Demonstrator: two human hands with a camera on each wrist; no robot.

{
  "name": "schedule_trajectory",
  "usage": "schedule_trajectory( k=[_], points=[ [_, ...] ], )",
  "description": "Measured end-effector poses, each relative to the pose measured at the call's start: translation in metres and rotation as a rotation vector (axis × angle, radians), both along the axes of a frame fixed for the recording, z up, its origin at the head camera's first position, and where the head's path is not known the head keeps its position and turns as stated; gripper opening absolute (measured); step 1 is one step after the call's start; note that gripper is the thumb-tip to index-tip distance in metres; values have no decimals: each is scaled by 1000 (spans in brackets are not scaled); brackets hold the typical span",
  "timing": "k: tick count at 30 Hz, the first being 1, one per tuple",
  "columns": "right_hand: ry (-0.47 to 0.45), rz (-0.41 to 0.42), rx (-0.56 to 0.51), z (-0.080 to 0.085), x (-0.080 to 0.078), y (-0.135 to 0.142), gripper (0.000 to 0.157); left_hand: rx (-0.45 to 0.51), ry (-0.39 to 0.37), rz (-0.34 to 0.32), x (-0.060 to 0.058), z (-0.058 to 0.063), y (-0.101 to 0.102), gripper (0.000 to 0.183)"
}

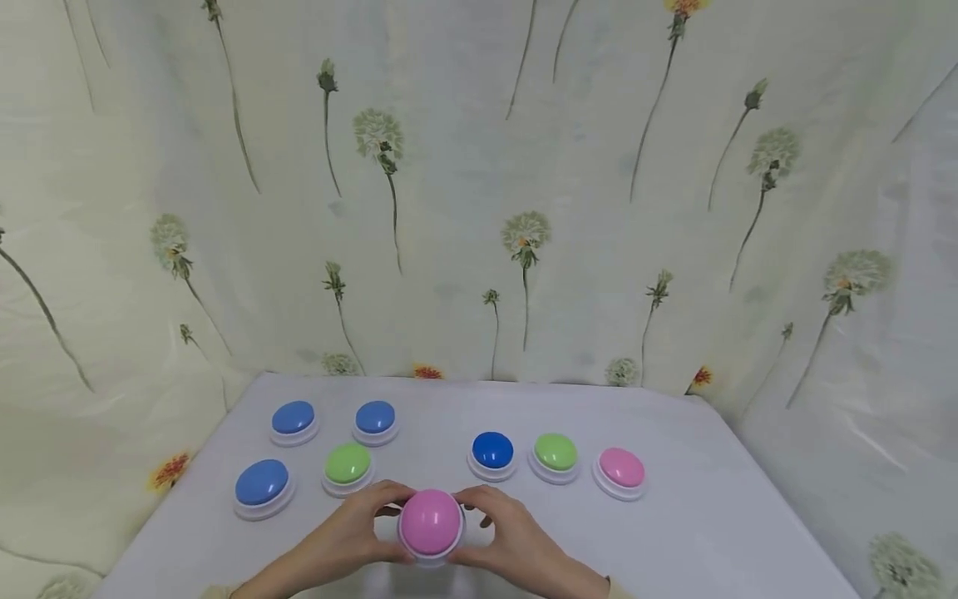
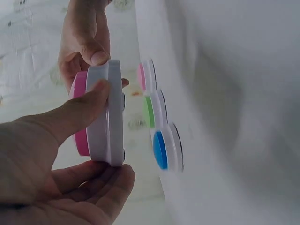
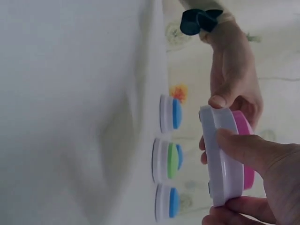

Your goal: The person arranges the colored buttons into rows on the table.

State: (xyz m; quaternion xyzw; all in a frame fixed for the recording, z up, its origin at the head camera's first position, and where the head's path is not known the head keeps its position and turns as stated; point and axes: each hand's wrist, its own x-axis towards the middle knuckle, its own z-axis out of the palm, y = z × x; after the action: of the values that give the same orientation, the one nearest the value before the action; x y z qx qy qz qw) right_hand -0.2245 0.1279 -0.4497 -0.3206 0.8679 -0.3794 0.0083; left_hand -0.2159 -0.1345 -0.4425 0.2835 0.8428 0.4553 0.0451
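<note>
Both hands hold one pink push button with a white base (image 1: 430, 522) above the near part of the table. My left hand (image 1: 365, 532) grips its left side and my right hand (image 1: 511, 537) its right side, thumbs nearer me and fingers on the far side. In the left wrist view the white base (image 2: 101, 126) is seen edge-on, lifted off the table, with small feet on its underside. The right wrist view shows a thumb (image 3: 239, 145) lying across the base's rim.
Left on the white table (image 1: 718, 516) stand blue buttons (image 1: 262, 482) and a green button (image 1: 348, 462). To the right are a dark blue button (image 1: 492, 450), a green button (image 1: 555, 452) and a pink button (image 1: 622, 467). A dandelion-patterned curtain (image 1: 449, 166) hangs behind.
</note>
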Motion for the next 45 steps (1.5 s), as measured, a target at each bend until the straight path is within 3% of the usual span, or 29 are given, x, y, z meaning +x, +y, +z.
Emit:
schedule_trajectory(
  k=[8, 16, 19, 22, 25, 28, 32, 35, 38, 42, 45],
  points=[
    [-72, -83, 32, 4, 21, 57, 55, -17, -61, -62, -2, 3, 58, 59],
    [-228, -226, 105, 18, 44, 104, 61, -41, -23, -157, -1, 7, 110, 59],
    [-208, -266, 120, 21, 52, 123, 64, -57, 19, -199, -2, 9, 133, 60],
    [-115, -308, 125, 20, 61, 143, 65, -87, 104, -253, -4, 10, 155, 61],
    [-52, -355, 125, 15, 70, 161, 65, -134, 180, -299, -6, 8, 177, 62],
    [-57, -376, 120, 8, 73, 180, 67, -161, 228, -340, -9, 4, 196, 62],
    [-77, -360, 92, -6, 73, 208, 70, -172, 215, -361, -14, -2, 223, 58],
    [-62, -367, 37, -19, 73, 224, 69, -190, 210, -335, -18, -11, 244, 57],
    [-92, -480, -4, -30, 71, 232, 70, -210, 258, -292, -22, -23, 263, 57],
    [-227, -672, -42, -40, 66, 239, 79, -235, 328, -263, -29, -36, 284, 56],
    [-316, -729, 0, -48, 60, 250, 84, -263, 357, -273, -35, -42, 296, 54]
  ],
)
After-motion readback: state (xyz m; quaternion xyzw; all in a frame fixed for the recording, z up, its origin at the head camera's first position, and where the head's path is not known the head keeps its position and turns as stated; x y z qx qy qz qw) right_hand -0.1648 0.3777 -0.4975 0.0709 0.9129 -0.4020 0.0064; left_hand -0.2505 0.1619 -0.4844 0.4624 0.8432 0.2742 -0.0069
